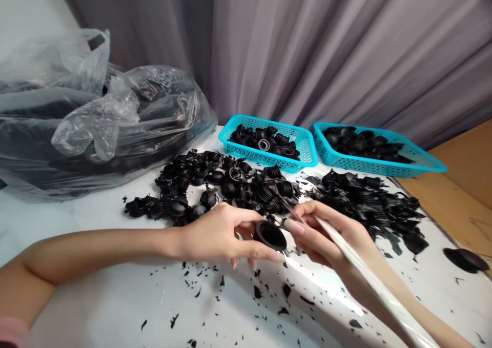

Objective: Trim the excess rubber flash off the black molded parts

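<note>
My left hand point(226, 232) is closed around the rim of a black rubber cup-shaped part point(271, 236), its round opening tilted up toward me. Just to the right, my right hand point(326, 232) pinches a slim metal-tipped tool point(289, 207); its exact kind is unclear. A long white strip or handle point(369, 276) runs from that hand back along the forearm. The right fingertips are close beside the cup's rim; contact cannot be made out. Behind both hands lies a loose heap of black ribbed rubber parts point(230, 181), many with ragged edges.
Two blue baskets point(265, 158) point(369, 167) with black parts stand at the back. A big clear plastic bag point(115, 132) full of black pieces fills the left. Another pile of black parts point(369, 204) lies right, a lone black piece point(466, 260) near the edge. Black scraps point(283, 311) litter the white table.
</note>
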`<action>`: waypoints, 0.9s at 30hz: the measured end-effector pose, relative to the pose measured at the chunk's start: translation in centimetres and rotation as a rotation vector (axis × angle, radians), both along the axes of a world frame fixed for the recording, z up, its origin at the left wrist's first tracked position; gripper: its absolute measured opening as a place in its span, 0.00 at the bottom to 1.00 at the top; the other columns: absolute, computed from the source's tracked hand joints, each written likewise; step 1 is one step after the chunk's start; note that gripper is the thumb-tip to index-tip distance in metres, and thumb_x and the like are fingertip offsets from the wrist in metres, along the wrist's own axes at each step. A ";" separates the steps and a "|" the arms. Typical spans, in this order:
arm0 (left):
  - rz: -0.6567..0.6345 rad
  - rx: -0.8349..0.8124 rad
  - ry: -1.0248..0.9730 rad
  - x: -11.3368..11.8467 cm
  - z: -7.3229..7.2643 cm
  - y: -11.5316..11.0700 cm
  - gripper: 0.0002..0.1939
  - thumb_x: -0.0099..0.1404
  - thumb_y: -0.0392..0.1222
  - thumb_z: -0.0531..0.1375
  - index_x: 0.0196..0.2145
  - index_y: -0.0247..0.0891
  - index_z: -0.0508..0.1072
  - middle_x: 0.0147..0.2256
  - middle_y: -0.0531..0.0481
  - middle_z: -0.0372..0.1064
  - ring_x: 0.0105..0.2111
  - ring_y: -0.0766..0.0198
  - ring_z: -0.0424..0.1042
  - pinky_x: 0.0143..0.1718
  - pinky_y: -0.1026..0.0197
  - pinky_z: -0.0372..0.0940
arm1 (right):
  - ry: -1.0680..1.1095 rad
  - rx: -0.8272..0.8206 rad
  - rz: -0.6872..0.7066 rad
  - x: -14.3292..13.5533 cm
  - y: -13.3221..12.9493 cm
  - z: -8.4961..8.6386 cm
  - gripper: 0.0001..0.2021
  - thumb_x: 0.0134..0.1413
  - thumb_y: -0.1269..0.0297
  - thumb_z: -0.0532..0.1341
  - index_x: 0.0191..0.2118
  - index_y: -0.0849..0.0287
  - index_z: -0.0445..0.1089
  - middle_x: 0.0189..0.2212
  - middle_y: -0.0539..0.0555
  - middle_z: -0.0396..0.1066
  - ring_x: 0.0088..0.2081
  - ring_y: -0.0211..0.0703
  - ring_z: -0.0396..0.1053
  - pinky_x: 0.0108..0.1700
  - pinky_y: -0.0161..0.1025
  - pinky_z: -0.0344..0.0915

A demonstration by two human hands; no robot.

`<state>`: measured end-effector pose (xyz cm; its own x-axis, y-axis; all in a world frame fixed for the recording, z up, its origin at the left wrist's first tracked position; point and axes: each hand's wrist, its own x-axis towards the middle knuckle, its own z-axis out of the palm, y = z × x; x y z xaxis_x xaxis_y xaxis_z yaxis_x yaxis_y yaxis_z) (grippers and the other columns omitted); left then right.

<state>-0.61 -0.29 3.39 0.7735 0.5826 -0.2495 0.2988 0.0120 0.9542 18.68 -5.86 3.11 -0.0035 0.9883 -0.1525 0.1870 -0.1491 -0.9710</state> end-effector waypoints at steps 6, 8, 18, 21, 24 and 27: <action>-0.005 -0.275 -0.133 0.1 0.3 0.7 0.17 0.55 0.43 0.66 0.41 0.31 0.73 0.29 0.49 0.71 0.25 0.66 0.74 0.17 0.70 0.63 | -0.229 0.149 0.013 1.7 0.2 0.4 0.15 0.47 0.48 0.64 0.27 0.57 0.69 0.15 0.45 0.58 0.17 0.33 0.53 0.17 0.31 0.51; -0.016 -0.307 -0.136 0.1 0.4 0.8 0.17 0.56 0.42 0.65 0.41 0.30 0.73 0.30 0.47 0.72 0.24 0.67 0.74 0.17 0.70 0.63 | -0.294 0.178 0.012 2.0 0.2 0.5 0.15 0.45 0.49 0.65 0.26 0.57 0.71 0.16 0.47 0.61 0.18 0.34 0.56 0.18 0.31 0.54; -0.070 -0.442 -0.174 0.1 0.4 1.1 0.13 0.56 0.39 0.66 0.38 0.29 0.74 0.31 0.47 0.73 0.22 0.71 0.73 0.16 0.74 0.64 | -0.272 0.250 0.053 2.4 0.0 0.4 0.11 0.43 0.54 0.68 0.22 0.55 0.74 0.20 0.49 0.72 0.18 0.34 0.62 0.18 0.29 0.58; -0.086 -0.472 -0.189 0.0 0.5 1.1 0.13 0.55 0.37 0.66 0.38 0.29 0.74 0.31 0.48 0.73 0.22 0.70 0.73 0.16 0.74 0.65 | -0.254 0.250 0.074 2.4 -0.1 0.3 0.09 0.43 0.55 0.68 0.23 0.55 0.75 0.18 0.49 0.71 0.16 0.32 0.59 0.16 0.30 0.53; -0.096 -0.482 -0.191 0.0 0.6 1.1 0.12 0.55 0.36 0.66 0.38 0.30 0.74 0.31 0.48 0.74 0.22 0.70 0.73 0.16 0.73 0.66 | -0.255 0.244 0.068 2.5 0.0 0.2 0.10 0.43 0.54 0.68 0.22 0.55 0.75 0.18 0.50 0.72 0.17 0.33 0.58 0.16 0.31 0.53; -0.095 -0.472 -0.179 -0.1 0.4 1.1 0.12 0.55 0.37 0.66 0.37 0.29 0.74 0.31 0.48 0.74 0.22 0.70 0.73 0.16 0.73 0.66 | -0.268 0.229 0.065 2.6 -0.1 0.2 0.11 0.44 0.53 0.67 0.22 0.55 0.75 0.20 0.51 0.75 0.17 0.33 0.58 0.16 0.31 0.54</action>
<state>-0.70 0.79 3.83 0.8724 0.3633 -0.3269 0.1519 0.4343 0.8879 21.32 -5.95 3.26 -0.0572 0.9960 0.0691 0.4415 0.0873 -0.8930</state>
